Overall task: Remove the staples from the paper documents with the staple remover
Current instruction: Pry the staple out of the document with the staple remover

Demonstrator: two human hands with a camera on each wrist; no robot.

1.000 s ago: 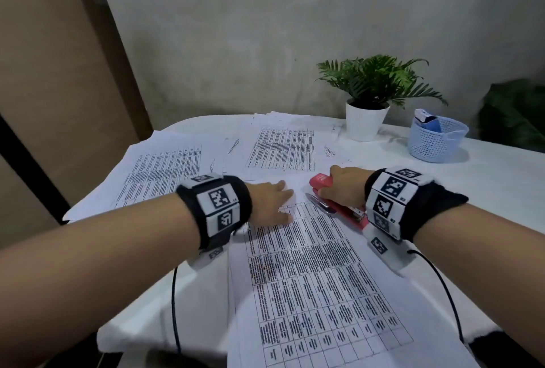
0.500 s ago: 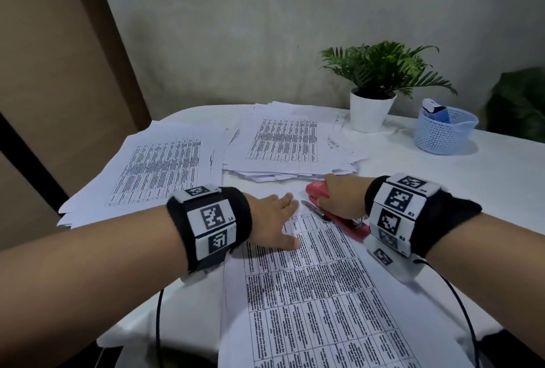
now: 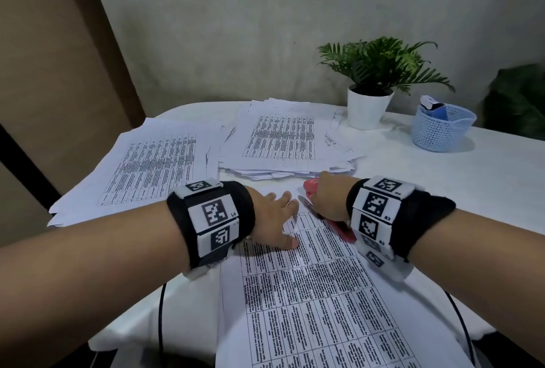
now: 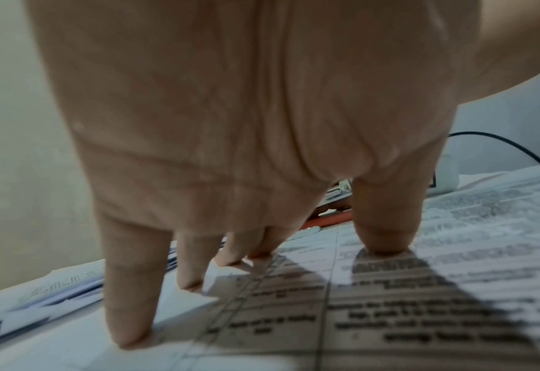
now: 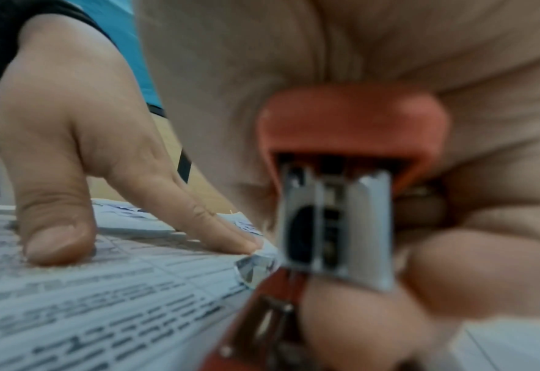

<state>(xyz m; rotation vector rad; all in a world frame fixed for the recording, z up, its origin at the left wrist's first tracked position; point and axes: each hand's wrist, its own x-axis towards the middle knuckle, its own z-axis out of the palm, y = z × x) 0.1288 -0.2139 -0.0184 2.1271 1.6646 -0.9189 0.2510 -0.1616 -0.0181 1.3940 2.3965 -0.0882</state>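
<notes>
White tabletop (image 3: 442, 179) below grey wall. Head view: printed document (image 3: 309, 294) nearest, left hand (image 3: 272, 220) flat on its top corner, fingers straight; right hand (image 3: 327, 199) wrapped round red staple remover (image 3: 312, 186) beside that corner. Left wrist view: fingertips (image 4: 129, 336) press page. Right wrist view: metal end of remover at lifted paper corner (image 5: 253, 269).

An office-like desk corner: printed paper stacks (image 3: 153, 167) cover the white worktop (image 3: 442, 179), a potted fern (image 3: 374, 78) and blue basket (image 3: 439, 129) along its far edge.
</notes>
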